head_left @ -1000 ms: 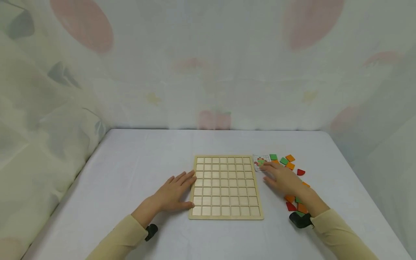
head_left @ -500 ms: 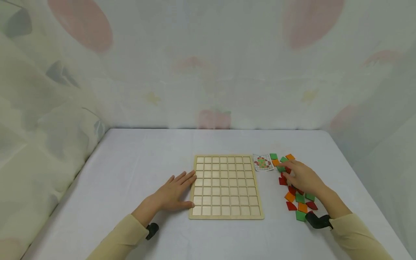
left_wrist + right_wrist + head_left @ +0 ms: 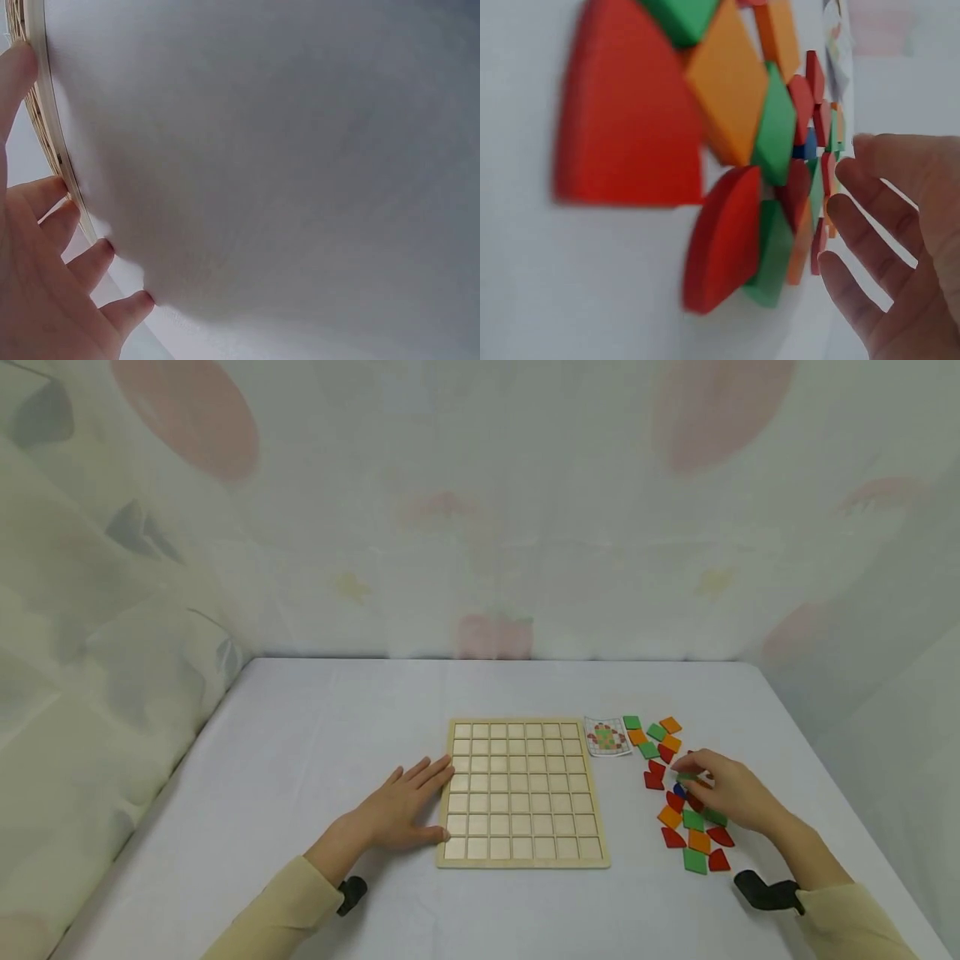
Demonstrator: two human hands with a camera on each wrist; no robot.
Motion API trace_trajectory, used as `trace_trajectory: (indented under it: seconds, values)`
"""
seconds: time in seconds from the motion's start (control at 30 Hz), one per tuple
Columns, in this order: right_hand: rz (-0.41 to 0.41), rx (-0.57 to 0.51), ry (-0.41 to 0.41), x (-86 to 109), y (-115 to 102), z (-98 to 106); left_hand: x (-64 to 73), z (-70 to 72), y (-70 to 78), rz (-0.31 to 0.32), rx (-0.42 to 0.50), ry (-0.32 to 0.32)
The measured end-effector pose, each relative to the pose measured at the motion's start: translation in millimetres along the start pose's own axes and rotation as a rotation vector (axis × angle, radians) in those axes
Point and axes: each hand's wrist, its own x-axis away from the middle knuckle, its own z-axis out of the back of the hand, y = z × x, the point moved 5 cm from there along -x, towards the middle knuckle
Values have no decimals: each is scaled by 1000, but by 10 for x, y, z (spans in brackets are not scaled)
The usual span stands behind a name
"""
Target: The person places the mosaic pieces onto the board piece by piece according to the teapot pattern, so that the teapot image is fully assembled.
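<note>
A square wooden grid board [image 3: 522, 793] with shallow square cells lies on the white table. My left hand [image 3: 401, 810] rests at its left edge with fingers spread, and in the left wrist view the fingertips [image 3: 91, 262] are along the board's side. On the right, my right hand [image 3: 731, 789] hovers over loose flat pieces, its fingers loosely bent and nothing seen in its grasp. Near its fingertips are a blue piece [image 3: 679, 791] and a red piece [image 3: 675, 802]. In the right wrist view, the fingers [image 3: 870, 232] stand apart from a red quarter-round piece [image 3: 727, 240].
A small printed pattern card [image 3: 607, 737] lies beside the board's upper right corner. Several green, orange and red pieces, such as a green square [image 3: 694, 861] and an orange square [image 3: 670, 725], spread down the right side. Cloth walls [image 3: 480, 527] surround the table.
My right hand has moved right and toward me, from the pattern card across the loose pieces, uncovering the card and several pieces. My left hand has stayed at the board's edge.
</note>
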Motion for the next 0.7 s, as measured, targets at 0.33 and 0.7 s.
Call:
trace_trajectory:
  seconds: [0.33, 0.7]
  values:
    - [28, -19, -13, 103, 32, -39, 10, 16, 16, -10, 4, -2]
    - [40, 35, -37, 67, 64, -75, 16, 19, 15, -14, 8, 1]
